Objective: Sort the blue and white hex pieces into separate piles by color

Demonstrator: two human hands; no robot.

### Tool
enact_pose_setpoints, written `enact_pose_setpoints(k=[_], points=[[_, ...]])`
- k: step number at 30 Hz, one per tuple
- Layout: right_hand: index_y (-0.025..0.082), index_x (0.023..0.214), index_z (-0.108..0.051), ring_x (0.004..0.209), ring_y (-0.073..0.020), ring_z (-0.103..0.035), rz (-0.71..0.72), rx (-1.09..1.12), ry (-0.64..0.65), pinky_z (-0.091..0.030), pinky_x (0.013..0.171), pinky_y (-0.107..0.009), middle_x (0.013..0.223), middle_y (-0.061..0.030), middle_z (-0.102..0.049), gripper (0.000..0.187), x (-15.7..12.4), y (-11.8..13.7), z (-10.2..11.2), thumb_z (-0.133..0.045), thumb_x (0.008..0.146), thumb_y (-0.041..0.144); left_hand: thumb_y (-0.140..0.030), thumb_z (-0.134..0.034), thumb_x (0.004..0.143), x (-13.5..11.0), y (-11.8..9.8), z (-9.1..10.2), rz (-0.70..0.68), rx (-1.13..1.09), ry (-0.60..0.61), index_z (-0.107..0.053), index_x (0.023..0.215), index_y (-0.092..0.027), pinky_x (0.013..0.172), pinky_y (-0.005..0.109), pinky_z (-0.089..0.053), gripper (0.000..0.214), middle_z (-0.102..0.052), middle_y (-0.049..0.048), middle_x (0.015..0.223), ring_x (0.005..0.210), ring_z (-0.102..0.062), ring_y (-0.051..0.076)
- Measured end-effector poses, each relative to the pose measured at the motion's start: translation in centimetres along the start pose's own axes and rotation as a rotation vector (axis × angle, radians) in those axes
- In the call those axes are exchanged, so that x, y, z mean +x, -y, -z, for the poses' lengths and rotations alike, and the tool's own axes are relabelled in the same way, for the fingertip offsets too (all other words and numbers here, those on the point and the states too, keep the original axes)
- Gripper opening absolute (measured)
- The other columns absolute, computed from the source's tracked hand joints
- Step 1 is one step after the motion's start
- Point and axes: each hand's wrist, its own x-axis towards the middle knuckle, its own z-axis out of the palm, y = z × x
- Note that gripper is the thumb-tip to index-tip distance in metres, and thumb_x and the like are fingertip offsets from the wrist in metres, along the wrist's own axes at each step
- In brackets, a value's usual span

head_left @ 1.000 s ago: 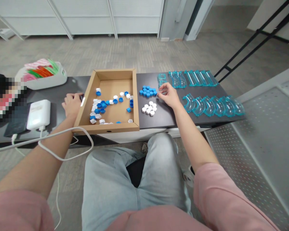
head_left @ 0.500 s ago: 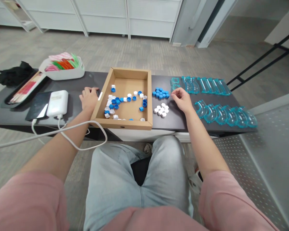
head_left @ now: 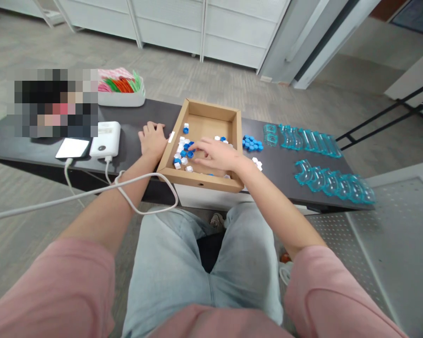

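My right hand (head_left: 215, 154) reaches over the shallow cardboard box (head_left: 211, 111), fingers stretched and apart. Its fingertips are at a cluster of small blue and white hexagonal pieces (head_left: 184, 154); whether they touch one, I cannot tell. Part of the box's contents is hidden under this hand. My left hand (head_left: 152, 139) rests on the dark table just left of the box, fingers spread, holding nothing. Right of the box lies a tight group of blue hexagonal pieces (head_left: 252, 143). A group of white hexagonal pieces (head_left: 257, 163) sits nearer me, partly covered by my right forearm.
Clear teal plastic parts form a back row (head_left: 310, 140) and a front row (head_left: 333, 180) at the right. At the left are a white power bank (head_left: 105, 139) with cables and a white basket (head_left: 121, 99) of colourful strips. A white cable (head_left: 141, 177) crosses my left forearm.
My right hand has moved left from beside the blue group into the box, and its fingers have spread. My left hand stays beside the box. The view has shifted and tilted.
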Motion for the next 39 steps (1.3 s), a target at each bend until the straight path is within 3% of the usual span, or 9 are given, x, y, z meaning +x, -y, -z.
enact_pose_setpoints(k=[2,7,12,16,20,23,28,32,39], points=[[0.028,0.137,-0.077,0.109,-0.0271,-0.071,-0.053,-0.066,0.082,-0.051,0.089,-0.035,0.14,-0.0079,-0.072,0.033,1.3,0.2,-1.0,-0.078,0.104,0.026,-0.04,-0.042,0.112,0.1,0.0,-0.1,-0.001,-0.008,0.008,-0.064,0.169,-0.015,0.129,0.061,-0.039,0.066,-0.054,0.0314,0.171,0.159,-0.051,0.049],[0.024,0.111,-0.076,0.1,-0.0231,-0.069,-0.092,-0.064,0.135,-0.048,0.088,-0.034,0.13,-0.0078,-0.071,0.007,1.0,-0.4,-1.8,-0.072,0.105,0.023,-0.038,-0.041,0.112,0.2,0.3,-0.4,-0.005,-0.033,0.0,-0.065,0.169,-0.018,0.129,0.06,-0.039,0.065,-0.054,0.0291,0.173,0.159,-0.05,0.048],[0.025,0.106,-0.071,0.096,-0.0256,-0.069,-0.077,-0.017,0.003,-0.047,0.087,-0.036,0.11,-0.0054,-0.076,0.003,0.9,0.3,-1.3,-0.069,0.105,0.027,-0.038,-0.045,0.11,0.0,0.2,-0.3,-0.006,-0.05,-0.006,-0.065,0.168,-0.017,0.129,0.061,-0.039,0.065,-0.055,0.03,0.171,0.159,-0.051,0.049],[0.026,0.115,-0.07,0.088,-0.0256,-0.07,-0.115,0.067,-0.177,-0.051,0.084,-0.039,0.101,-0.0035,-0.077,0.012,-0.3,0.5,0.2,-0.069,0.105,0.034,-0.038,-0.044,0.111,-0.1,0.0,-0.1,-0.003,-0.038,-0.002,-0.065,0.169,-0.02,0.129,0.061,-0.039,0.064,-0.055,0.0286,0.172,0.159,-0.051,0.048],[0.03,0.138,-0.069,0.088,-0.0248,-0.072,-0.162,0.164,-0.426,-0.057,0.085,-0.042,0.112,-0.0051,-0.078,0.033,-5.3,-2.3,3.0,-0.07,0.106,0.042,-0.04,-0.042,0.113,-0.2,-0.1,0.1,0.001,-0.016,0.0,-0.064,0.17,-0.018,0.129,0.06,-0.039,0.065,-0.054,0.0294,0.172,0.159,-0.051,0.048],[0.031,0.133,-0.072,0.085,-0.0264,-0.071,-0.281,0.212,-0.644,-0.059,0.083,-0.045,0.099,-0.0044,-0.074,0.033,-10.9,-6.8,4.3,-0.066,0.108,0.052,-0.04,-0.044,0.113,-0.1,0.0,0.1,0.002,-0.014,0.004,-0.063,0.171,-0.019,0.129,0.061,-0.039,0.065,-0.054,0.0292,0.172,0.159,-0.051,0.048],[0.03,0.111,-0.066,0.068,-0.0218,-0.057,-0.503,0.27,-0.912,-0.056,0.069,-0.042,0.088,-0.001,-0.068,0.04,-17.7,-13.6,1.9,-0.071,0.099,0.069,-0.04,-0.039,0.116,0.3,0.5,-0.1,0.013,0.0,0.021,-0.061,0.172,-0.018,0.128,0.061,-0.037,0.065,-0.052,0.0296,0.174,0.158,-0.048,0.047],[0.03,0.105,-0.062,0.078,-0.0211,-0.063,-0.52,0.275,-0.865,-0.057,0.074,-0.039,0.098,-0.0021,-0.073,0.042,-18.3,-14.7,-0.2,-0.082,0.089,0.062,-0.036,-0.03,0.117,0.5,0.8,0.0,0.026,0.019,0.059,-0.057,0.174,-0.015,0.129,0.059,-0.035,0.066,-0.049,0.0279,0.175,0.157,-0.045,0.044],[0.029,0.101,-0.063,0.1,-0.0263,-0.074,-0.535,0.281,-0.741,-0.061,0.087,-0.04,0.111,-0.0071,-0.083,0.025,-17.4,-13.6,0.5,-0.08,0.092,0.044,-0.04,-0.034,0.114,0.8,0.9,0.2,0.037,0.058,0.037,-0.061,0.168,-0.017,0.126,0.064,-0.04,0.065,-0.051,0.0298,0.169,0.155,-0.049,0.049]])
